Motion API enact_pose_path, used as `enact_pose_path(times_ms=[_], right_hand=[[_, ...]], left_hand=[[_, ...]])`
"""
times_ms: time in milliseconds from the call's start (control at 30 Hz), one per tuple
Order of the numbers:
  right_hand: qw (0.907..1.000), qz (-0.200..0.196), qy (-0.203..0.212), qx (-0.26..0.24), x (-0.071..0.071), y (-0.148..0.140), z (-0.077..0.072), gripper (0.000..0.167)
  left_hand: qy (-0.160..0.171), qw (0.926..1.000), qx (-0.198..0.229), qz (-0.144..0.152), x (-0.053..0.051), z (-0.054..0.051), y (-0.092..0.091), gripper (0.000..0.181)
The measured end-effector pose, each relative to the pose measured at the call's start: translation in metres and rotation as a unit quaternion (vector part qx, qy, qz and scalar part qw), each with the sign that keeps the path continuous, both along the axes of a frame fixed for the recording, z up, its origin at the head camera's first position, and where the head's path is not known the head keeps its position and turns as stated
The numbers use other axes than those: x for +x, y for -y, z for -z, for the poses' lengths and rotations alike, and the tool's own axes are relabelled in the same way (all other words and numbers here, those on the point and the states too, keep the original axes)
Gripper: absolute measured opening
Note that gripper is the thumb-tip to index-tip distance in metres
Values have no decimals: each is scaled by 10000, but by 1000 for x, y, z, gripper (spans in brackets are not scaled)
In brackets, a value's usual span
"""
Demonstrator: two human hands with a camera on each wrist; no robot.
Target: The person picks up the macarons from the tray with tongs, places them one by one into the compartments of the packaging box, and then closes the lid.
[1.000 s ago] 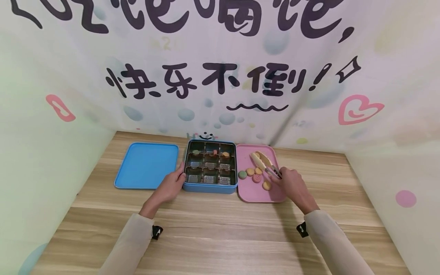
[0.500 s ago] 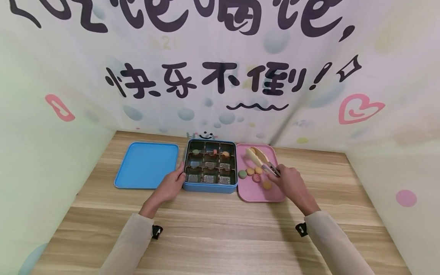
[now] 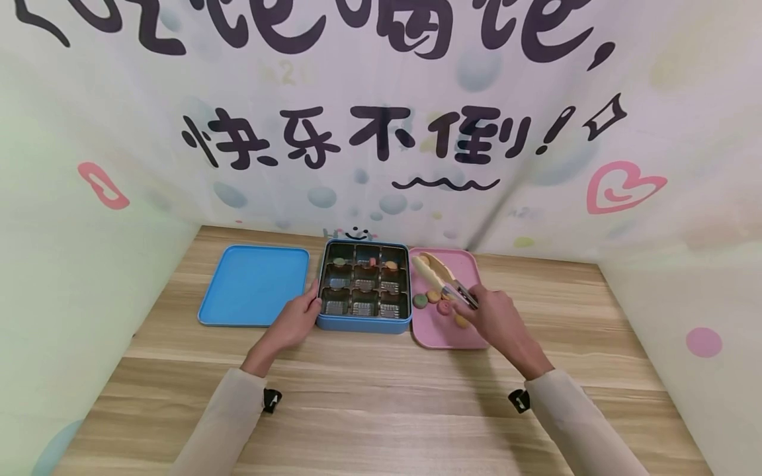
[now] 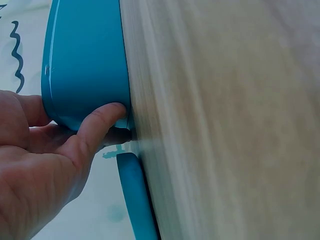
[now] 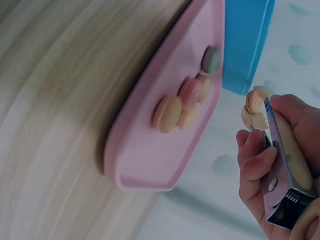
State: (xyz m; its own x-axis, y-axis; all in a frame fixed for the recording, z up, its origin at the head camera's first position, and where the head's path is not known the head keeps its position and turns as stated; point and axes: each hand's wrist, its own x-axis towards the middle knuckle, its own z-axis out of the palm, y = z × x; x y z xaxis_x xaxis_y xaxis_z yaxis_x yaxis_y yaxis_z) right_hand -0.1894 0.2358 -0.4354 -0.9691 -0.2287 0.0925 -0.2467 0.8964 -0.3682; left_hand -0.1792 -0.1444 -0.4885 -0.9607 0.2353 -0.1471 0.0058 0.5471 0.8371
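My left hand (image 3: 294,320) holds the near left corner of the blue box (image 3: 364,325); in the left wrist view the thumb (image 4: 102,120) presses the wall of the box (image 4: 87,60) and other fingers reach round the corner. The box has a dark divided insert, with a green, a red and an orange piece in its back row. My right hand (image 3: 503,324) grips cream-tipped tongs (image 3: 443,281) above the pink tray (image 3: 449,338). In the right wrist view an orange macaron (image 5: 255,101) sits at the tips of the tongs (image 5: 280,170).
Several macarons lie on the pink tray, among them a green one (image 3: 420,301) and a pink one (image 3: 444,307). A flat blue lid or tray (image 3: 256,284) lies left of the box. A printed cloth (image 3: 381,165) hangs behind the wooden table (image 3: 381,396).
My right hand and the tongs have moved left across the pink tray, bringing the tips near the right edge of the box. My left hand has stayed at the box.
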Motion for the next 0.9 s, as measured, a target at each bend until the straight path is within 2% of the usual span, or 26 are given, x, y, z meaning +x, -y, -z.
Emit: enact_pose_path(times_ms=[267, 500, 900], right_hand=[[9999, -156, -67, -24, 8, 12, -5, 38], [9990, -387, -210, 87, 14, 22, -5, 32], [9990, -410, -17, 153, 16, 30, -3, 33]], left_hand=[[-21, 10000, -15, -3, 1, -3, 0, 57], [-23, 10000, -2, -24, 1, -4, 0, 57], [9, 10000, -15, -18, 1, -3, -1, 57]])
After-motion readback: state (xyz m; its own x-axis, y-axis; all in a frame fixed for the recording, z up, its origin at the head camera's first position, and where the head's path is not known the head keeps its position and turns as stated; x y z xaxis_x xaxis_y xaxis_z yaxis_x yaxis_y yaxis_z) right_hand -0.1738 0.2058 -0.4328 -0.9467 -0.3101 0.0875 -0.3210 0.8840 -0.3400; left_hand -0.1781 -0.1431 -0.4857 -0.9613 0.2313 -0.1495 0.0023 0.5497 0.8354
